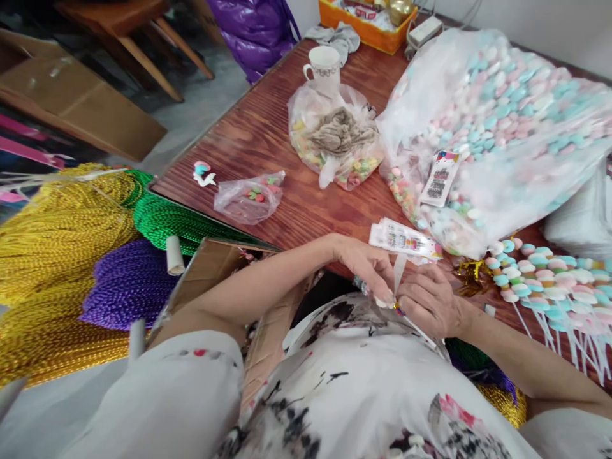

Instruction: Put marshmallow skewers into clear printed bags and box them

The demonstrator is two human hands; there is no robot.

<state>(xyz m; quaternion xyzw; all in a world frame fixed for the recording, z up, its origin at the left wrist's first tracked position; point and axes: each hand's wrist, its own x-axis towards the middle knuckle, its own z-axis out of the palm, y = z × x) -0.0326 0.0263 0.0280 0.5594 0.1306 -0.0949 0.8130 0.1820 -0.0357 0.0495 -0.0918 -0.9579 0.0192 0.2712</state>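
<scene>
Both my hands meet in front of my chest, just below the table's near edge. My left hand [367, 266] is closed, with thumb and fingers pinched on something small and whitish. Close beside it, my right hand [428, 299] is closed too, its fingers curled round a thin white stick [421, 333]. A narrow pale strip [399, 271] rises between the two hands. A small colourful bit shows at the fingertips, too small to make out. Just beyond the hands lie printed paper labels [404, 240] on the table.
On the wooden table [229, 153] are a large bag of pastel pieces [516, 121], a smaller bag [342, 137], a white cup [324, 69], a small plastic bag [251, 197] and pastel pieces on sticks [554, 277]. An orange tray [370, 32] stands behind. Bead strands [62, 236] hang left.
</scene>
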